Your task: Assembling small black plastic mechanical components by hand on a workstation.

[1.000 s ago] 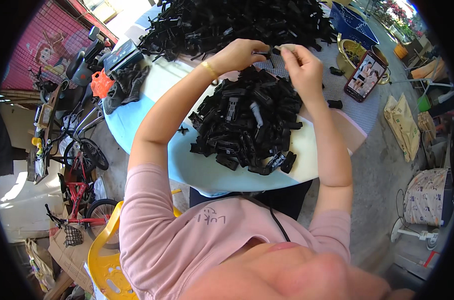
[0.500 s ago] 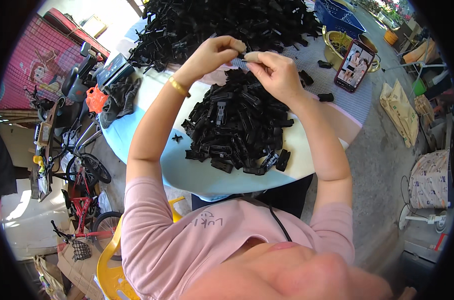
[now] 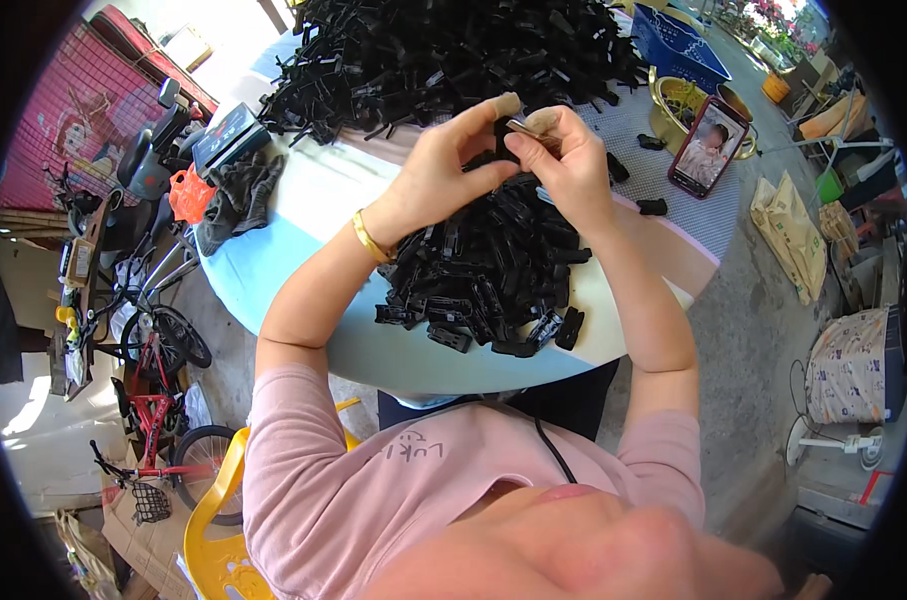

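Above the table, my two hands meet over a near pile of black plastic parts (image 3: 483, 270). My left hand (image 3: 448, 165), a gold bangle on its wrist, curves its thumb and fingers around a black plastic part (image 3: 503, 135), partly hidden by the fingers. Thumb and fingers of my right hand (image 3: 568, 160) pinch a small thin shiny metal piece (image 3: 518, 125) against that part; its exact kind is hidden. Tan coverings wrap some fingertips. Beyond the hands lies a much larger heap of similar black parts (image 3: 443, 65).
The round table (image 3: 273, 270) has a pale patterned cover. At right stand a phone (image 3: 710, 147) showing a picture, a gold pot (image 3: 670, 110) and a blue basket (image 3: 678, 50). Dark gloves (image 3: 238, 205), an orange-red bag (image 3: 190, 195) and a box (image 3: 228, 140) sit left.
Both hands have come nearer to me and slightly right. The left hand has turned and its fingers have opened wider around the black part. The shiny metal piece now shows in my right fingers.
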### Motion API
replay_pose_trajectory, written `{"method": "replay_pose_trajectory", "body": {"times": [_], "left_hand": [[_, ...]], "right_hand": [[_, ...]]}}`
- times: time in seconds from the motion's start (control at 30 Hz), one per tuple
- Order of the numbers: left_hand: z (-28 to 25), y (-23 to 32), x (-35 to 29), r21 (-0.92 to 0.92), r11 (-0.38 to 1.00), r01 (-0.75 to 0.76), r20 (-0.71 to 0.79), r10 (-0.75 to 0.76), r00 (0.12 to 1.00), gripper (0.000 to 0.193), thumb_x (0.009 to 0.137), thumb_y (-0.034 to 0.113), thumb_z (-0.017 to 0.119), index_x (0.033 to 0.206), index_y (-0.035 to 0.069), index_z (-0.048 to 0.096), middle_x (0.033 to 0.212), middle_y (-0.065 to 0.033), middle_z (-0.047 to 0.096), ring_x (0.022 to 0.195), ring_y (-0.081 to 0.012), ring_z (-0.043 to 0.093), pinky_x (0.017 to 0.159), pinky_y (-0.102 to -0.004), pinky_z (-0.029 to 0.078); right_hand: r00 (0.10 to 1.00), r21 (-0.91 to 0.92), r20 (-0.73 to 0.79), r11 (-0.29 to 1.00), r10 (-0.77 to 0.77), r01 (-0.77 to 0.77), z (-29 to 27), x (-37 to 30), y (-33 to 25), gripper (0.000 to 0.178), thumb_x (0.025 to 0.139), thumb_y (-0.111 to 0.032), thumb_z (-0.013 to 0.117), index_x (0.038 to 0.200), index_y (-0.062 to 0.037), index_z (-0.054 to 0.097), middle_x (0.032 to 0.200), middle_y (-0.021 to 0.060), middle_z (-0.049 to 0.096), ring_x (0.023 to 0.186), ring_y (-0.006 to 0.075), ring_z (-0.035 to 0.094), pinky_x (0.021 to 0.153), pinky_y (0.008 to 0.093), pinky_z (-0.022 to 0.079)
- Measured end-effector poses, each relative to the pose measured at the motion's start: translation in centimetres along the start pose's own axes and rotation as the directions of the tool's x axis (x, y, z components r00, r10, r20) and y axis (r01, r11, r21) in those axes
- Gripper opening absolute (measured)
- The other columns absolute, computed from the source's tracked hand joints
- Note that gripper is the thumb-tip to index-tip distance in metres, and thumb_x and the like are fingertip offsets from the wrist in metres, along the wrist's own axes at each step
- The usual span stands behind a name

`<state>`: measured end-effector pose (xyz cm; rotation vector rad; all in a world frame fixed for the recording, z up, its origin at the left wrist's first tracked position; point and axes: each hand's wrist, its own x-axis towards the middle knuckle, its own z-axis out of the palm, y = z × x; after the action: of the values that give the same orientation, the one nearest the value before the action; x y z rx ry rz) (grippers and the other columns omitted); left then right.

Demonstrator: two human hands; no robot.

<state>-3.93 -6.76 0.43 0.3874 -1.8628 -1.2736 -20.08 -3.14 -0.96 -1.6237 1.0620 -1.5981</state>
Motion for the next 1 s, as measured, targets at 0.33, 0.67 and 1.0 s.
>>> {"method": "replay_pose_trajectory", "body": {"times": [0.33, 0.67, 1.0], "left_hand": [[0.1, 0.0, -0.3, 0.024, 0.999, 0.035, -0.151, -0.031, 0.988, 0.037, 0.086, -0.004, 0.044, 0.122, -0.003, 0.034, 0.113, -0.0135, 0.052, 0.088, -0.0135, 0.057, 0.079, -0.0258, 0.047], [0.6, -0.3, -0.6, 0.132, 0.988, -0.077, -0.168, 0.099, 0.981, 0.025, 0.087, 0.0, 0.046, 0.111, -0.003, 0.043, 0.098, -0.0107, 0.058, 0.086, -0.0128, 0.059, 0.073, -0.0241, 0.048], [0.6, -0.6, -0.7, 0.221, 0.967, -0.128, -0.259, 0.185, 0.948, 0.02, 0.082, 0.001, 0.058, 0.101, -0.003, 0.053, 0.092, -0.0108, 0.062, 0.08, -0.0138, 0.061, 0.07, -0.0238, 0.048]], "right_hand": [[0.936, 0.273, 0.189, 0.9, 0.296, -0.34, -0.9, 0.4, -1.3, 0.016, 0.089, -0.018, 0.052, 0.092, -0.0028, 0.056, 0.062, -0.0037, 0.044, 0.048, -0.0007, 0.031, 0.041, 0.015, 0.021], [0.99, -0.127, 0.12, 0.99, 0.075, -0.059, 0.0, -0.2, -1.5, 0.015, 0.089, -0.013, 0.052, 0.087, -0.0006, 0.06, 0.064, -0.003, 0.051, 0.058, 0.002, 0.043, 0.054, 0.016, 0.034], [0.991, -0.159, 0.118, 0.986, 0.068, -0.049, 0.4, -0.3, -2.2, 0.015, 0.088, -0.013, 0.054, 0.084, -0.001, 0.062, 0.061, -0.0038, 0.05, 0.054, 0.0011, 0.04, 0.049, 0.0155, 0.03]]}}
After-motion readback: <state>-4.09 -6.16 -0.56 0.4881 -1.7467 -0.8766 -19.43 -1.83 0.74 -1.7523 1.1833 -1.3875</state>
